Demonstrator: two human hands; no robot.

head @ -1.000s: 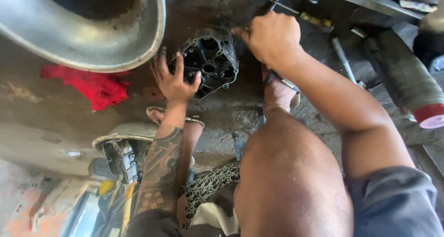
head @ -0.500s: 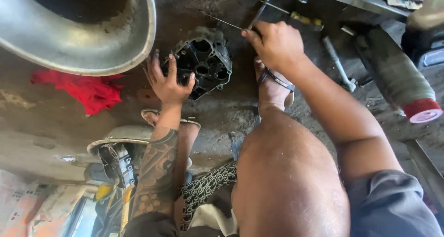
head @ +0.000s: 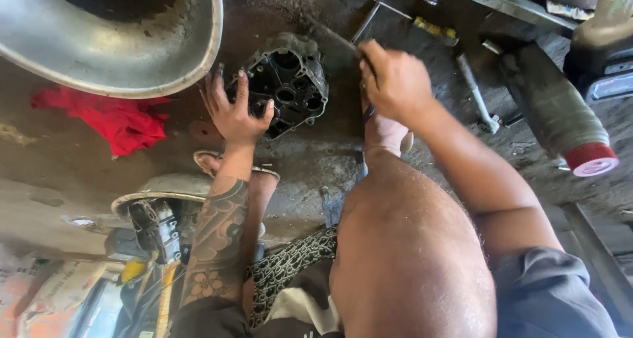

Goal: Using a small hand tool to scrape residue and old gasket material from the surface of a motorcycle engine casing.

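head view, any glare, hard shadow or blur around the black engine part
Head view: sunlight glares off the metal basin rim and the knee; the black engine part sits in softer shade, detail readable; the right hand looks slightly motion-blurred; the left hand is sharp.

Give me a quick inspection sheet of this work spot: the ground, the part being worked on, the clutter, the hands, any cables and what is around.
Surface: grimy concrete floor, stained dark.
Job's things: black engine casting lying on the floor, its holes facing up.
Clutter: red rag beside the big metal basin; long rods and a grey cylinder with a red cap lie to the right.
Grippers: left hand spread against the casting's edge; right hand closed around a thin tool, its tip hidden.
Cables: nothing seen.
Surroundings: person's bare knee and sandalled feet in front; a small machine part at lower left.
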